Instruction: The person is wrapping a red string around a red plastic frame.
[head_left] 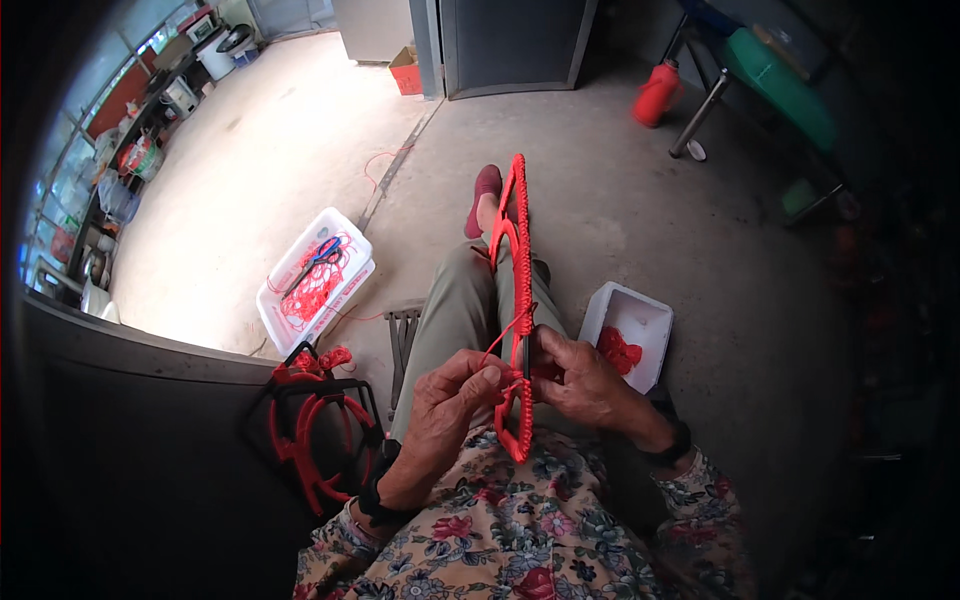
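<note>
Upright over my lap stands a long, narrow frame (522,260) wrapped in red cord, with a short bare black stretch between my hands. My right hand (590,380) grips the frame from the right side, its fingers partly hidden behind it. On the left, my left hand (450,395) pinches thin red cord (495,347) between thumb and fingertips, close against the bare stretch. The cord runs up to the wrapped part just above. Beside my left forearm rest several similar black frames (375,405), partly wrapped in red.
To the left, a white tray (268,312) holds tangled red cord (312,300) and blue-handled scissors (320,262). At right, a white box (650,312) contains a red cord bundle (619,352). Farther off are a red thermos (657,95), a green-topped table (775,85) and an orange carton (406,74).
</note>
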